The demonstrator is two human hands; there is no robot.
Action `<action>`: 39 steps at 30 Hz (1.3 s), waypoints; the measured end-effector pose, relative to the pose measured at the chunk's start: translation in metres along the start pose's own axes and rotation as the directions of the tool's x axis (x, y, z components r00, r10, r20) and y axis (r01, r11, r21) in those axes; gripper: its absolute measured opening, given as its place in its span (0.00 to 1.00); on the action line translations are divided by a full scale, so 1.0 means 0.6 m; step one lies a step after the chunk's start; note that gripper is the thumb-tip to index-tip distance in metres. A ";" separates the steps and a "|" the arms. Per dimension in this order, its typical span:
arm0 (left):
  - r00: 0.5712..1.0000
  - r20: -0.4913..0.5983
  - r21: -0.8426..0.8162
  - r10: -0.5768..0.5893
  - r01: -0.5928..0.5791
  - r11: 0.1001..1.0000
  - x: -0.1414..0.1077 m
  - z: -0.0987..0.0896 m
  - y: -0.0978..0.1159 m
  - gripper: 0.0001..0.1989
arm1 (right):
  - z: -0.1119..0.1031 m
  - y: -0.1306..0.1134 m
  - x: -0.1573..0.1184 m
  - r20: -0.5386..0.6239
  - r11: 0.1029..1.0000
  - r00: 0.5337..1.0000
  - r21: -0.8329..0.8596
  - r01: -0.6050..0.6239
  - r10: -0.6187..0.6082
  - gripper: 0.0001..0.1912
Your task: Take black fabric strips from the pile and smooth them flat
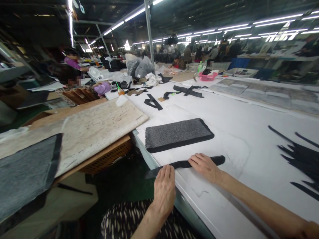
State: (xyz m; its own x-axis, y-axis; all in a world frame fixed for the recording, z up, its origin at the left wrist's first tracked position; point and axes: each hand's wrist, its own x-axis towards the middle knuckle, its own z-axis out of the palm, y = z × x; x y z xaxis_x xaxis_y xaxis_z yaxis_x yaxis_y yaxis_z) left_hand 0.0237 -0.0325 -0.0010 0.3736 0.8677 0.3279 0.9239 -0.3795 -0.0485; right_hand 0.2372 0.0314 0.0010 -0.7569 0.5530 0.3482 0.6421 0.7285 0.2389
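I have the black strip [183, 164] at the lower centre of the frame, lying across the worktop [249, 114] with its left end out past the edge; the fingers of my left hand [164, 184] close narrowly on it there, I judge so the overhang does not droop; my right hand [204, 167] sits farther along, probably to steady the length, though I cannot tell whether its fingers pinch or only press; the grey panel [178, 132] lies flat just above, seemingly for easy reach; my left forearm rises from the bottom, knuckles up, and my right slants in from the lower right, palm down
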 end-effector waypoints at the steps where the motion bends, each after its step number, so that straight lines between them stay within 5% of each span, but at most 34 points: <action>1: 1.000 0.001 0.007 -0.017 0.017 1.000 -0.006 0.004 -0.002 0.24 | 0.002 -0.006 0.009 0.004 1.000 1.000 0.002 -0.002 0.002 0.10; 8: 0.998 -0.024 0.053 -0.050 0.051 0.997 -0.001 0.013 -0.009 0.24 | 0.013 -0.029 0.046 -0.012 1.000 0.999 -0.003 0.031 -0.031 0.10; 23: 0.999 -0.039 0.041 0.006 -0.005 0.999 -0.001 0.022 0.020 0.23 | 0.003 -0.039 0.039 -0.001 1.000 1.000 -0.008 0.010 -0.010 0.09; 33: 0.999 0.033 0.034 -0.003 0.002 0.999 0.006 0.017 0.010 0.23 | 0.008 -0.003 0.028 -0.063 0.983 0.984 0.064 0.170 -0.166 0.11; 39: 0.995 0.060 0.023 -0.075 0.074 0.997 0.024 0.007 0.017 0.24 | 0.001 0.002 0.015 -0.034 0.987 0.990 0.082 0.136 -0.134 0.12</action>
State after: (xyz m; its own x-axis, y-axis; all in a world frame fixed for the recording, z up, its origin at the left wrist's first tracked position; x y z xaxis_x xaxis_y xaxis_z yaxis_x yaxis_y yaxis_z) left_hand 0.0389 -0.0225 -0.0008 0.3076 0.9115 0.2731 0.9506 -0.3070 -0.0461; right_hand 0.2309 0.0373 0.0037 -0.8314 0.4366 0.3437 0.5210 0.8277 0.2087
